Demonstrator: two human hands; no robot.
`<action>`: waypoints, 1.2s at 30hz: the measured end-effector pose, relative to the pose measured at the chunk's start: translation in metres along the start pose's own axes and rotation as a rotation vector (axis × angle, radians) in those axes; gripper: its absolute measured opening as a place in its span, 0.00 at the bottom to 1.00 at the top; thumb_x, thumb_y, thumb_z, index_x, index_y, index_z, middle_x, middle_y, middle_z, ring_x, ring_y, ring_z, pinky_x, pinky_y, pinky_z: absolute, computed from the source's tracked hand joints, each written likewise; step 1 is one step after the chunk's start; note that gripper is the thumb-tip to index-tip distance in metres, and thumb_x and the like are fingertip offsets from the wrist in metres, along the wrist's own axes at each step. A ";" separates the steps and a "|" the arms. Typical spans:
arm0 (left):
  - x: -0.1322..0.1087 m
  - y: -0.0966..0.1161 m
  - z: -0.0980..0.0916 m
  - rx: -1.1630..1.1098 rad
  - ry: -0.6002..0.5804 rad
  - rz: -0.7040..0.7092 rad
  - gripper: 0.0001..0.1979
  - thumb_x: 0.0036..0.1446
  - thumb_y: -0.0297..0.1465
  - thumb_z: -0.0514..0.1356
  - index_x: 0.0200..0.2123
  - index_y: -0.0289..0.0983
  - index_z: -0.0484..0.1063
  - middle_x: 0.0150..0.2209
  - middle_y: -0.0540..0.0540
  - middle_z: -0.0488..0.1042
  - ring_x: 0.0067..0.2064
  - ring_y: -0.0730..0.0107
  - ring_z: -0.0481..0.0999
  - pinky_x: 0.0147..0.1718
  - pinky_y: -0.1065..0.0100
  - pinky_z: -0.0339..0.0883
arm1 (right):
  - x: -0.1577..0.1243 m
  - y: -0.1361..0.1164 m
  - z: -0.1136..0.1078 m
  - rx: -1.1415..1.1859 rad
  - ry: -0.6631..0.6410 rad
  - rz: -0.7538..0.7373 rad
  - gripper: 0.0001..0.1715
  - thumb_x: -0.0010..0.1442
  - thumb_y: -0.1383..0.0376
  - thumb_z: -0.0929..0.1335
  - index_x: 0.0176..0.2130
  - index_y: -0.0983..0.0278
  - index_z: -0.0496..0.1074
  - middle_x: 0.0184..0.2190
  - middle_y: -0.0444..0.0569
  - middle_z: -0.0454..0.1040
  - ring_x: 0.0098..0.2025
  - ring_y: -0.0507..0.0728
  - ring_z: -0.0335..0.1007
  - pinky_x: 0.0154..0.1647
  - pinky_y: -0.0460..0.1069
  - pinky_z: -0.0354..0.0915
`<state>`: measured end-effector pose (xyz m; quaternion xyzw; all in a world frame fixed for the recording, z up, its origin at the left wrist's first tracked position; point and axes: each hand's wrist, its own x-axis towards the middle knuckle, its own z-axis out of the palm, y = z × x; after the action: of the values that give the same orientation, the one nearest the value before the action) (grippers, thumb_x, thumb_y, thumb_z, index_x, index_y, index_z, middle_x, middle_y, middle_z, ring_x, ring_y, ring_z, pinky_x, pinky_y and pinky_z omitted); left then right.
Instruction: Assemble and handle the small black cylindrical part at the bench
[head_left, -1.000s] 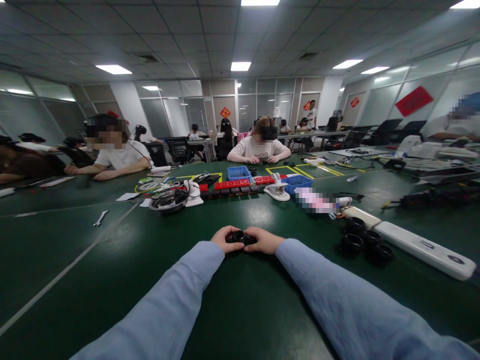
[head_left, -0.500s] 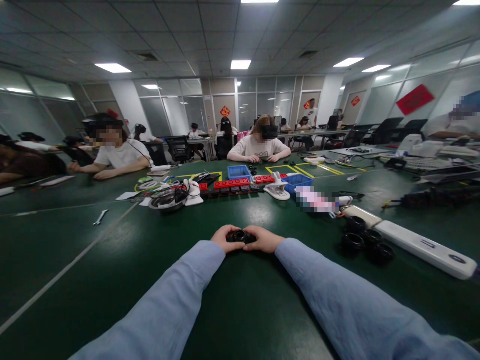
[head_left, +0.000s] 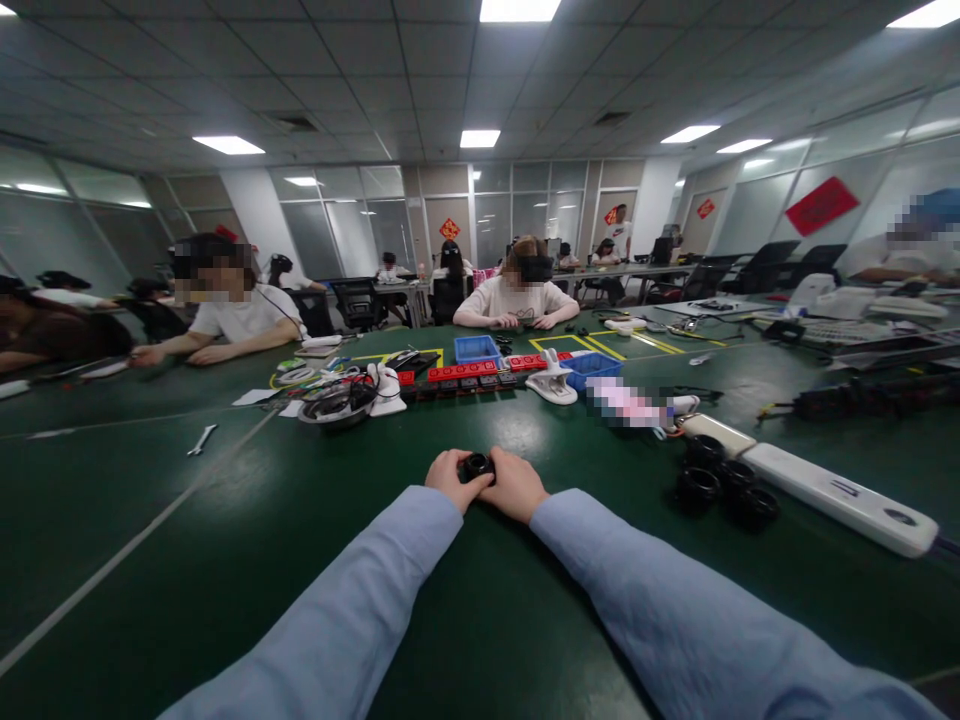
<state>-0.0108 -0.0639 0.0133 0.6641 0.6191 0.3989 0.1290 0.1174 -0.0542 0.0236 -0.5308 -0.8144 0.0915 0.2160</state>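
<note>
Black and glossy, a round ring (head_left: 478,467) sits near the middle of the frame, its round opening facing up, held between two bare hands. The left hand (head_left: 453,482) pinches it from the left, thumb across the near side and fingers around the far side. The right hand (head_left: 519,485) presses against its right side, the grip drawn in on the ring, though its fingertips are partly hidden. The two hands meet at the near edge. Both blue sleeves (head_left: 352,600) reach up from the lower corners of the frame over a dark green bench (head_left: 240,540).

Right of centre, a cluster of black rings (head_left: 699,487) lies beside a long white bar (head_left: 840,497). At left of the frame is a small wrench (head_left: 202,440). Above the hands run a bowl (head_left: 337,420) of cables, a red and black strip (head_left: 472,375), a white clamp (head_left: 553,384) and two blue trays (head_left: 480,360). Beyond them, upper centre, a person (head_left: 517,300) in a pale shirt leans on the bench.
</note>
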 end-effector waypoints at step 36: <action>0.006 -0.011 -0.013 -0.264 -0.375 0.042 0.22 0.32 0.33 0.64 0.35 0.34 0.67 0.29 0.48 0.68 0.30 0.73 0.66 0.30 0.70 0.60 | 0.014 0.035 -0.006 0.405 -0.364 -0.303 0.23 0.38 0.56 0.69 0.35 0.66 0.67 0.28 0.43 0.67 0.30 0.51 0.62 0.28 0.44 0.56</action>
<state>-0.0284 -0.0606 0.0163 0.7166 0.5128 0.3488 0.3192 0.1439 -0.0278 0.0194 -0.3243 -0.8748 0.3122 0.1792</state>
